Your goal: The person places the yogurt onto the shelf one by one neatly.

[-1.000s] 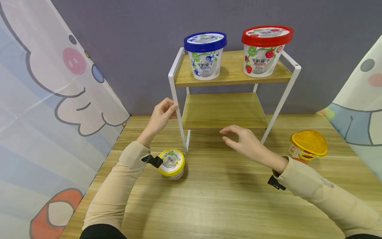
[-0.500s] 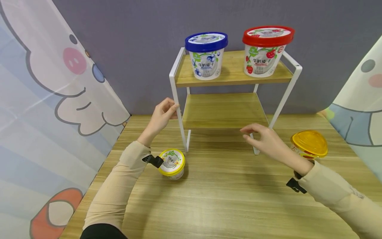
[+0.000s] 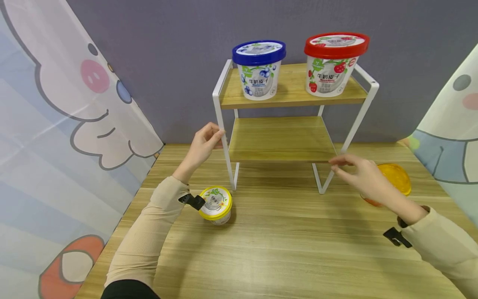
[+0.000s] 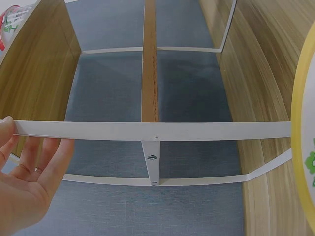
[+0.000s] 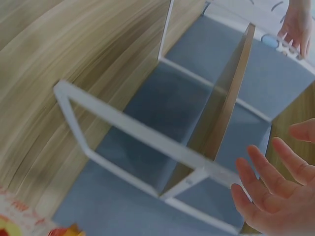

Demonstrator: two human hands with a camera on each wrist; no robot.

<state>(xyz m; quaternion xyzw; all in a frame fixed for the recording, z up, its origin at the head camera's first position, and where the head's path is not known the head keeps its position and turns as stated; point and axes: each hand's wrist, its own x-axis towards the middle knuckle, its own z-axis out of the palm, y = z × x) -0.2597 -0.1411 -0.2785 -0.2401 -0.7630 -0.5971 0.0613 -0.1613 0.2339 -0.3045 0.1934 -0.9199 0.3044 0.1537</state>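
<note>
A two-tier shelf rack with a white frame (image 3: pixel 223 122) and wooden boards stands at the back. My left hand (image 3: pixel 203 143) grips its front left post, thumb on one side and fingers on the other, as the left wrist view shows. Beside the right post hovers my right hand (image 3: pixel 360 176), fingers relaxed and holding nothing; in the right wrist view its fingers (image 5: pixel 270 182) are spread near the frame. On the top board stand a blue-lidded tub (image 3: pixel 259 70) and a red-lidded tub (image 3: pixel 332 66). The lower board (image 3: pixel 280 139) shows bare wood.
A yellow-lidded tub (image 3: pixel 215 204) sits on the wooden table (image 3: pixel 261 249) by my left wrist. Behind my right hand, an orange-lidded cup (image 3: pixel 396 177) is partly hidden. A grey wall (image 3: pixel 179 62) rises behind the rack, with printed curtains (image 3: pixel 41 166) at both sides.
My right hand has moved right, from in front of the lower board to the right post, and now covers part of the orange-lidded cup. The left hand keeps its grip on the rack.
</note>
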